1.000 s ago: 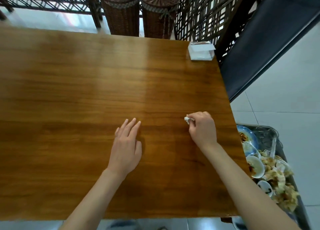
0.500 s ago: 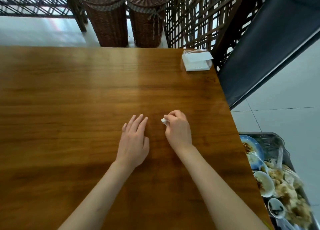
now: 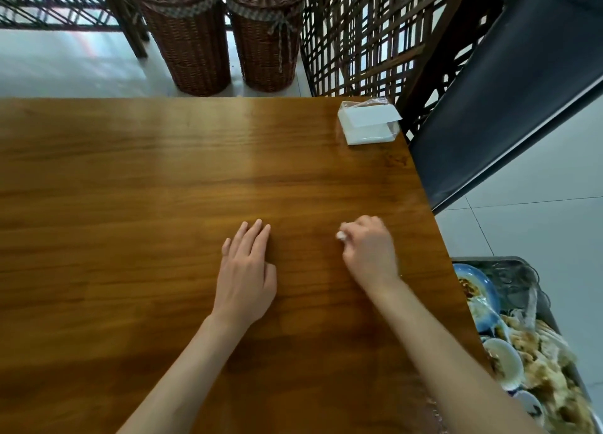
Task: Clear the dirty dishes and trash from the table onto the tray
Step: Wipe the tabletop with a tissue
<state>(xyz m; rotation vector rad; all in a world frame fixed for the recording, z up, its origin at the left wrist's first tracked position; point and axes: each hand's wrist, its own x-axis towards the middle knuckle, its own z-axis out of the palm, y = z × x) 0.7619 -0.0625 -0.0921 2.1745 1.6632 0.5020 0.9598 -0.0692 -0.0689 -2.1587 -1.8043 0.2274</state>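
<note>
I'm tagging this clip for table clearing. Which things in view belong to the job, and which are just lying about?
Part of the job:
- right hand, pinching a small white scrap
- left hand, flat on the table
- tray of dirty dishes beside the table

Just there:
- napkin holder
- two wicker baskets
- lattice screen

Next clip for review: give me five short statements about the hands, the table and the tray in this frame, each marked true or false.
1. The left hand lies flat on the brown wooden table with fingers straight. True.
2. The right hand is open and holds nothing. False: it pinches a small white wad of tissue.
3. The clear plastic box of white napkins sits at the table's far right corner. True.
4. The grey metal tray rests on the table. False: it stands beside and below the table's right edge.
5. The tray holds no dishes. False: it holds dirty bowls and scraps.
</note>
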